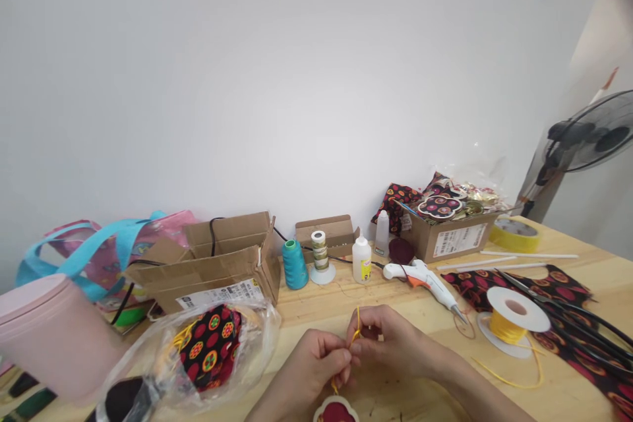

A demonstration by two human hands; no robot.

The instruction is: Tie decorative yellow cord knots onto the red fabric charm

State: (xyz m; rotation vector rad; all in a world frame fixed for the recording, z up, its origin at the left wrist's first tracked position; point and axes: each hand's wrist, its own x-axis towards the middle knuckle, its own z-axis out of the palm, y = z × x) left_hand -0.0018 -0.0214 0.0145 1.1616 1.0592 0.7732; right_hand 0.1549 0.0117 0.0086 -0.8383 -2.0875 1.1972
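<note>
Both hands low centre over the wooden tabletop (316,306), fingertips meeting. Left hand (309,369) pinched narrow on a thin yellow cord (357,324); right hand (390,343) pinched on the same cord just above, a small loop poking up between the fingers. The cord drops from the pinch to a red fabric ornament (336,410) with a pale scalloped edge, right at the bottom edge and partly cut off. Step in hand looks like knotting or looping the hanging cord on that ornament; whether the knot is closed is too small to tell. Next move, by my read, calls for a steady pinch from the left while the right draws the loop snug without pulling the cord off the ornament.

Around them: yellow cord spool (514,318) to the right with a loose tail trailing on the wood, glue gun (425,280) just behind the hands, scissors (558,306) lying on printed fabric (568,290). Behind: teal thread cone (295,264), white glue bottle (361,258), cardboard box (217,264) open at left, smaller box of patterned pieces (450,231) at right. Front left a plastic bag (198,349) with patterned cloth inside, pink container (49,336) beside it. Fan (588,138) at far right edge
</note>
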